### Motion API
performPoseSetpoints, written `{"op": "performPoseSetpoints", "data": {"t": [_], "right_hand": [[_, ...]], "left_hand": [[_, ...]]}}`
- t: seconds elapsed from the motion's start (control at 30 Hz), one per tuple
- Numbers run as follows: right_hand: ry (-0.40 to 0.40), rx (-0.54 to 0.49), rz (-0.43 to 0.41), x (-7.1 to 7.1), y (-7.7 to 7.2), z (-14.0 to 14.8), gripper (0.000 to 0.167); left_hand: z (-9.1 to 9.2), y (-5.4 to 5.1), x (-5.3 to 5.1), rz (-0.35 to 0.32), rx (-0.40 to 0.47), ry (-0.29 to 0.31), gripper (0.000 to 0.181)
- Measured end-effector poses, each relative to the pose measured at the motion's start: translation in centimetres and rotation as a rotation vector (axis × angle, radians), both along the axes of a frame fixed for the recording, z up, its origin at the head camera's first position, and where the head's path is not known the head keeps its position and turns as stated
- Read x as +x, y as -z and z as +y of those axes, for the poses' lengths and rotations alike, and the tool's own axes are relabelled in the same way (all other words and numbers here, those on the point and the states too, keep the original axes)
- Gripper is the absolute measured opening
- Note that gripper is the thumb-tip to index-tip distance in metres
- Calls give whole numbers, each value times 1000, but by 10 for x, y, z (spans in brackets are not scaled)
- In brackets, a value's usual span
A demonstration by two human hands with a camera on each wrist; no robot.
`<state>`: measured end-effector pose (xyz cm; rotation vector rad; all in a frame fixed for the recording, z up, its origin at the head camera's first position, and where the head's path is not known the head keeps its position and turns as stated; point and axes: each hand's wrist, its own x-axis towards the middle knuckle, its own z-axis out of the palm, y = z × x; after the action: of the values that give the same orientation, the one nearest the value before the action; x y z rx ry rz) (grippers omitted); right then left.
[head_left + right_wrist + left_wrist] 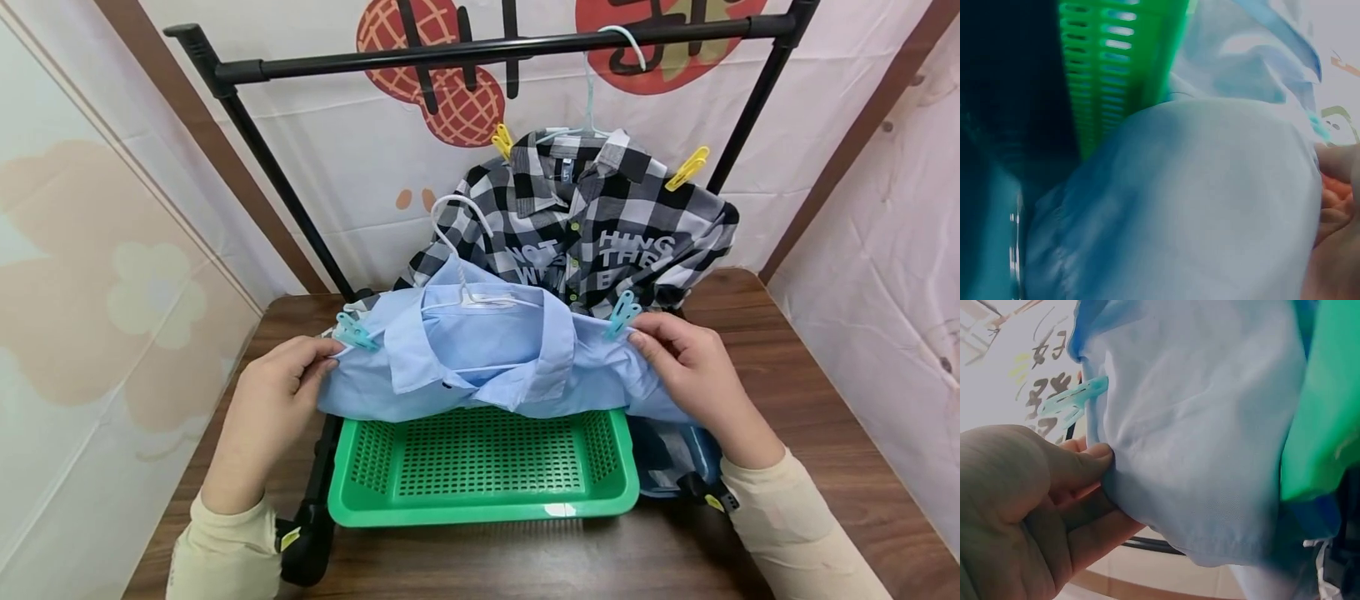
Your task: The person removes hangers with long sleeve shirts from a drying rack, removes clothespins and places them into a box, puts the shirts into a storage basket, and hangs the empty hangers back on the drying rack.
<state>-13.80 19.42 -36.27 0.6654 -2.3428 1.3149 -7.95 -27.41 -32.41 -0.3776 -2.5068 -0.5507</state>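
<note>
A light blue collared shirt [480,350] is on a white hanger [460,258], held above a green basket. Turquoise clothespins clip it at both shoulders, a left clothespin [355,332] and a right clothespin [622,315]. My left hand [273,404] pinches the shirt's left shoulder just beyond its clothespin; in the left wrist view thumb and fingers [1094,464] grip the cloth edge. My right hand [693,375] pinches the right shoulder beside the other clothespin. The right wrist view is blurred and shows the sleeve [1210,200] hanging near that hand, which is partly cut off.
The green basket [480,512] stands on the wooden table [450,567]. A black rack [420,57] rises behind, with a checked shirt [570,217] on a pale blue hanger [590,100] and yellow clothespins [687,168]. A blue container [667,458] stands to the basket's right.
</note>
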Motion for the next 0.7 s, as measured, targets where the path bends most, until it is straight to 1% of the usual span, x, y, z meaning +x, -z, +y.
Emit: {"op": "performPoseSetpoints", "data": {"t": [0.07, 0.13, 0.23, 0.33, 0.5, 0.57, 0.7], "right_hand": [[-41, -5, -61, 1, -2, 1, 27], [-87, -33, -91, 3, -5, 3, 38], [-142, -94, -100, 5, -10, 4, 49], [-180, -159, -114, 9, -14, 3, 53], [-183, -222, -161, 16, -18, -1, 50], [-164, -216, -176, 18, -20, -2, 49], [-119, -194, -239, 22, -24, -4, 45]], "left_hand": [[-2, 0, 0, -1, -16, -12, 21], [-4, 0, 1, 2, -32, -16, 20], [-5, -2, 2, 6, -45, -8, 21], [-4, -4, 3, 10, -59, 6, 23], [-2, -7, 6, 17, -91, 29, 25], [-1, -8, 7, 20, -98, 32, 25], [0, -10, 8, 23, -94, 28, 25]]}}
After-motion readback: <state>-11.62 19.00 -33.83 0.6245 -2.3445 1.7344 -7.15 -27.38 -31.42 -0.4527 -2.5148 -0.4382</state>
